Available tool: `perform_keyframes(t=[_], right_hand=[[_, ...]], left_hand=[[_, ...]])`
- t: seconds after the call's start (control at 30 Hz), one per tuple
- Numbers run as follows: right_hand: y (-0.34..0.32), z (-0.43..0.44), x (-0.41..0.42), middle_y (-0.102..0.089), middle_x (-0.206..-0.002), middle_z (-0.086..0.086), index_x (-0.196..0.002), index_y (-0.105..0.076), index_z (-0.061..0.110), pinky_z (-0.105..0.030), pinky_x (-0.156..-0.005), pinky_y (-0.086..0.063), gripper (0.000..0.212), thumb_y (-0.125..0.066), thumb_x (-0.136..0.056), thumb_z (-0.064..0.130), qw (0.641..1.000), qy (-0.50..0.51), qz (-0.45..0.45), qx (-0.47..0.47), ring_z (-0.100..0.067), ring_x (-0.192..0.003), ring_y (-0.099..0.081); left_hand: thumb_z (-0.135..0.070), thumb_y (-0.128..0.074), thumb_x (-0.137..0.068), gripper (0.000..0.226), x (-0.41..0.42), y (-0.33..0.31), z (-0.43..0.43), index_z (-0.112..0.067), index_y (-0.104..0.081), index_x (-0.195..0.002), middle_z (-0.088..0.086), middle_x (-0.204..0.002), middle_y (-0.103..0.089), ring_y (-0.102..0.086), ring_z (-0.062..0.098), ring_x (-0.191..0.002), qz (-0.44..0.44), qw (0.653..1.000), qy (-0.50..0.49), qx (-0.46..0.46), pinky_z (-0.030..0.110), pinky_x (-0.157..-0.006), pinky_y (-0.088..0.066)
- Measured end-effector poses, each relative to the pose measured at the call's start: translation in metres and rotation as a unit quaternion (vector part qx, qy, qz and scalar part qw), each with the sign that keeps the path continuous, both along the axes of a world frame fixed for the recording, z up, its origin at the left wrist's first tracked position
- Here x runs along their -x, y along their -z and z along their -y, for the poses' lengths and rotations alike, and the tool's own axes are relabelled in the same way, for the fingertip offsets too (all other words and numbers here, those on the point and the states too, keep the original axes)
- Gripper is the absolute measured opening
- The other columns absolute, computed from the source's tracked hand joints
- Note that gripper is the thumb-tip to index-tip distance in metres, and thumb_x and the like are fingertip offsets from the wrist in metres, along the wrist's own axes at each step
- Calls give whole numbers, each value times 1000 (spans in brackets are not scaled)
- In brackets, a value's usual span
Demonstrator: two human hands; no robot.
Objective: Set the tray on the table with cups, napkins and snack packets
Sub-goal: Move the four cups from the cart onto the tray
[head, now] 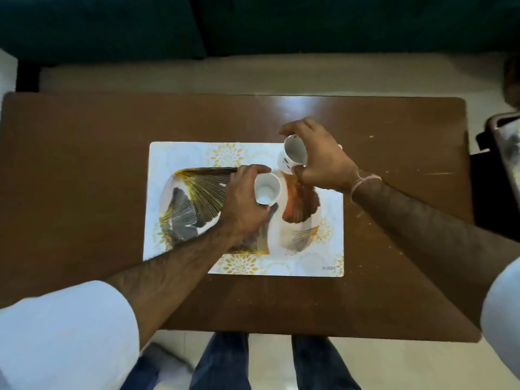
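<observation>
A patterned tray [194, 192] with gold, grey and rust fan shapes lies on a white placemat [174, 153] in the middle of the brown table [84, 153]. My left hand [242, 201] grips a white cup [267, 192] from the side, upright over the tray's middle. My right hand [318, 161] holds a second white cup [293, 158] with blue marks, tilted toward me above the tray's far right edge. No napkins or snack packets are in view.
A dark green sofa [253, 23] runs along the far side of the table. A dark object with a shiny framed thing [503, 147] sits past the table's right edge. My legs stand at the near edge.
</observation>
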State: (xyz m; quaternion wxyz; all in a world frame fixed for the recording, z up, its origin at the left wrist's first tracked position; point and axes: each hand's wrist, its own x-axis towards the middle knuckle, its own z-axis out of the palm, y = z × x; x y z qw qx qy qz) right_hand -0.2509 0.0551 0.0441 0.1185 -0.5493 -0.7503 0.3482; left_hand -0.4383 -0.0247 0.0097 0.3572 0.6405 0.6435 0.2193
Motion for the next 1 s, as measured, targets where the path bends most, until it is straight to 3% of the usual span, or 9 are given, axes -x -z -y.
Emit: perform_keyframes(t=[0.07,0.2,0.27,0.33,0.43,0.63,0.73,0.83,1.0], right_hand=[[5,1,27,-51,-133,-9,-134,-54,16,-36,-102,-49,73,-72,-64,4,1000,-24,2,1,-29,-123,-52],[15,9,70,-48,-132,-9,-134,-53,18,-28,-98,-47,72,-70,-66,4,996,-91,11,-1,-26,-122,-49],[16,15,87,-48,-130,-10,-136,-52,18,-27,-97,-45,71,-70,-67,17,992,-125,9,4,-26,-120,-48],[17,21,103,-48,-129,-11,-136,-53,16,-31,-98,-44,72,-65,-67,31,985,-169,12,9,-26,-119,-47],[19,28,120,-48,-131,-15,-137,-52,12,-41,-96,-48,78,-64,-62,28,969,-242,43,8,-33,-118,-48],[26,31,136,-47,-137,-15,-140,-48,15,-46,-85,-52,86,-86,-63,21,926,-350,135,-35,-33,-119,-47],[25,29,136,-45,-139,-16,-140,-47,15,-48,-86,-54,89,-86,-60,11,924,-357,134,-32,-34,-122,-45],[23,30,132,-39,-144,-15,-140,-46,18,-41,-91,-48,93,-84,-56,10,930,-340,132,-40,-35,-127,-40],[27,37,121,-42,-143,-12,-145,-41,15,-47,-99,-47,90,-81,-64,16,971,-214,103,-2,-33,-123,-44]], left_hand=[[-28,-88,-63,64,21,3,9,-14,-61,-119,3,-117,-60,-53,22,-107,8,1000,-14,-8,38,-88,-46],[-8,-84,-59,66,56,13,31,-12,-60,-120,4,-117,-62,-54,28,-108,-1,999,-32,-23,46,-86,-48],[-5,-85,-57,70,70,18,42,-12,-58,-121,4,-117,-61,-53,28,-108,-1,999,-30,-28,45,-85,-49],[-4,-86,-55,73,82,22,54,-13,-56,-121,3,-116,-59,-51,26,-109,2,999,-29,-25,43,-83,-49],[-1,-84,-57,70,91,28,67,-13,-55,-119,5,-115,-54,-49,27,-110,-11,999,-14,-31,45,-81,-49],[-12,-89,-58,91,97,31,84,-18,-42,-136,5,-140,-40,-39,23,-129,12,999,-41,6,35,-103,-42],[-17,-94,-56,102,101,29,88,-14,-38,-142,6,-145,-36,-37,21,-134,52,994,-88,33,35,-103,-44],[-22,-95,-56,104,104,28,89,-16,-38,-143,4,-143,-37,-39,21,-133,61,990,-117,50,38,-101,-45],[-31,-96,-56,101,104,28,91,-20,-41,-141,2,-136,-46,-51,16,-119,54,985,-144,74,32,-92,-45]])
